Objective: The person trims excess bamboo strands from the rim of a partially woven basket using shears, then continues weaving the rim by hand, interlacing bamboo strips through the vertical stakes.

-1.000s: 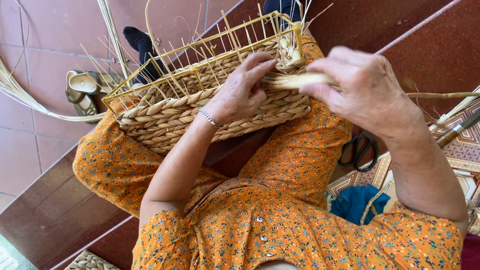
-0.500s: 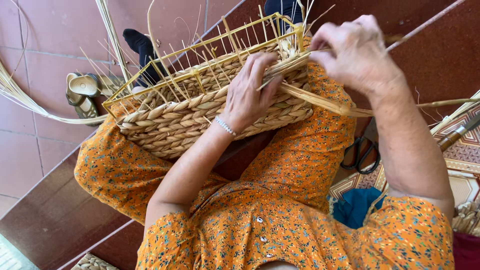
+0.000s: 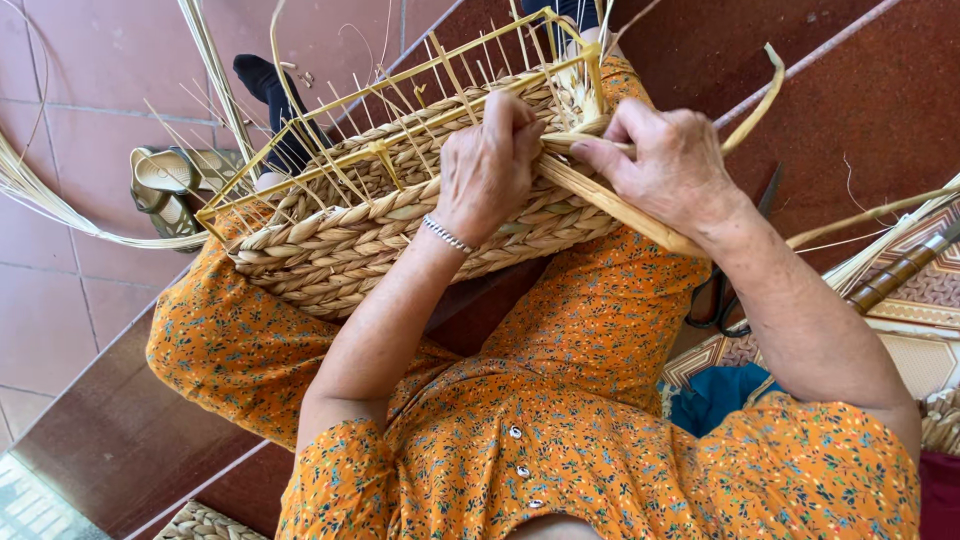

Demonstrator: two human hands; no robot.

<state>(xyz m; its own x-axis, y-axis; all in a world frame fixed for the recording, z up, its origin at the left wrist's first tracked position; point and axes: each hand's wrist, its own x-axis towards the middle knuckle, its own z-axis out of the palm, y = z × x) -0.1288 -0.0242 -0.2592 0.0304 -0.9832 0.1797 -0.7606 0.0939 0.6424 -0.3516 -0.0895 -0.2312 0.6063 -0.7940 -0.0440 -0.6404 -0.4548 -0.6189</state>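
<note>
A half-woven straw basket [image 3: 340, 245] on a yellow wire frame lies on my lap, its rim facing away. My left hand [image 3: 487, 165] presses flat on the braided wall near the basket's right corner, a bracelet on its wrist. My right hand [image 3: 672, 165] pinches a flat pale straw strand [image 3: 620, 205] at that corner. The strand runs under my right hand and curls up past it to the right. Thin upright stakes stick out of the rim.
Loose long straw strands [image 3: 60, 210] trail over the tiled floor at left. A pair of sandals [image 3: 165, 185] sits beyond the basket. Black scissors [image 3: 720, 300] lie by my right knee, near woven mats [image 3: 930, 290] and blue cloth [image 3: 715, 400].
My right hand came down from above the rim to the basket's corner, drawing the strand in against the wall. My left hand shifted up to the top edge.
</note>
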